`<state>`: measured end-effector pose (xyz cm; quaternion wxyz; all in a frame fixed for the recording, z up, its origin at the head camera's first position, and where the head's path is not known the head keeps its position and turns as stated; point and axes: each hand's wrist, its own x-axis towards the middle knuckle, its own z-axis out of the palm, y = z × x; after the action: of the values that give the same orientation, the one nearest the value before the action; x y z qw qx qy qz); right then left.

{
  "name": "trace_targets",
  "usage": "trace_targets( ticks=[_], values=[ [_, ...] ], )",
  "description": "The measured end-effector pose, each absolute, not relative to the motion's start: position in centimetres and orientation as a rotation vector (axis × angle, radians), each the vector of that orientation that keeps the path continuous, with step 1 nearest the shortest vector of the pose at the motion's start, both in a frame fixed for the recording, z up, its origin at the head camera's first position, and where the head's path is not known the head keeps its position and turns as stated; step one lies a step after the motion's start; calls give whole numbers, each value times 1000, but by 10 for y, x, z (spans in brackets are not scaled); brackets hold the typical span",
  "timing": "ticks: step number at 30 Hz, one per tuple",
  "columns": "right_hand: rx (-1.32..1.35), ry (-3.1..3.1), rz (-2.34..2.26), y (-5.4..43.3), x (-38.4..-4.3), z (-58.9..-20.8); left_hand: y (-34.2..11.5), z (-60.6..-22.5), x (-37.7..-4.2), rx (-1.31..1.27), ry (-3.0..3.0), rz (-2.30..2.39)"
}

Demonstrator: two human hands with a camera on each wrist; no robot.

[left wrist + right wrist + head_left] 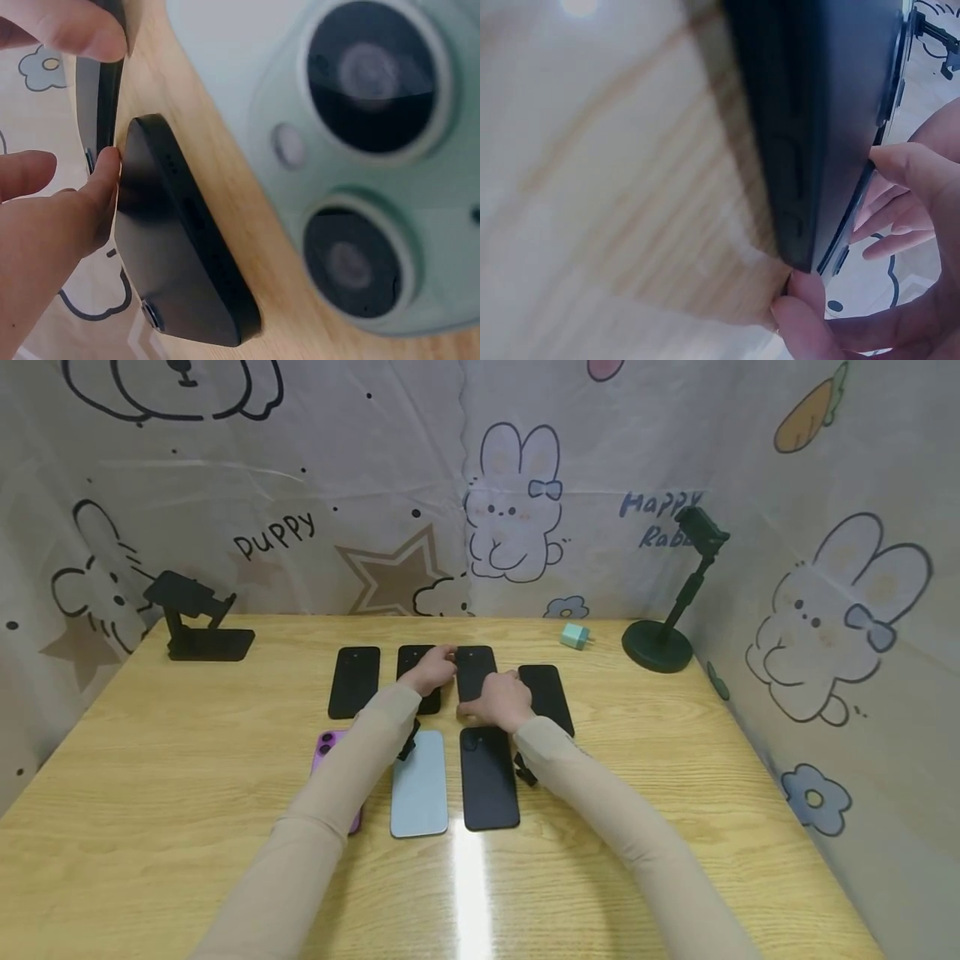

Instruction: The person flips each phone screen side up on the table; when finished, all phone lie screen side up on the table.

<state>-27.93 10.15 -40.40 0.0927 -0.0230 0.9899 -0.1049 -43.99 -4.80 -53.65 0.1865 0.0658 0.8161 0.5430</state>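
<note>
Two rows of phones lie on the table. Both my hands are at the third black phone (476, 665) of the back row. My left hand (433, 668) reaches over the second black phone (407, 658), its fingertips at the third one's upper left edge; in the left wrist view a finger (105, 176) touches that side. My right hand (504, 700) grips the same phone's near end, with the thumb (471, 708) at the lower left corner and the other fingers toward the right edge. In the right wrist view, a dark phone (840, 112) fills the foreground, hiding part of the grip.
Other black phones (355, 682) (551, 697) flank the back row. In front lie a purple phone (324, 750), partly under my left sleeve, a pale mint phone (419, 789) and a dark phone (489, 781). Behind stand a black stand (202, 643), a teal charger (574, 636) and a green stand (657, 646).
</note>
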Motion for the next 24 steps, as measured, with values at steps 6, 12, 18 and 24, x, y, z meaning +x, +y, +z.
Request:
trace_targets(
  ticks=[6, 12, 18, 24],
  values=[
    [-38, 2946, -346, 105, -277, -405, -53, -528, -439, 145, 2086, 1696],
    [7, 2929, -443, 107, -276, -408, -45, -430, -363, -6, 2008, 1729],
    [43, 2920, -470, 107, -274, -408, -37, -393, -339, -162, 1892, 1752],
    [55, 2915, -473, 110, -272, -404, -29, -396, -342, -177, 1870, 1776]
  ],
)
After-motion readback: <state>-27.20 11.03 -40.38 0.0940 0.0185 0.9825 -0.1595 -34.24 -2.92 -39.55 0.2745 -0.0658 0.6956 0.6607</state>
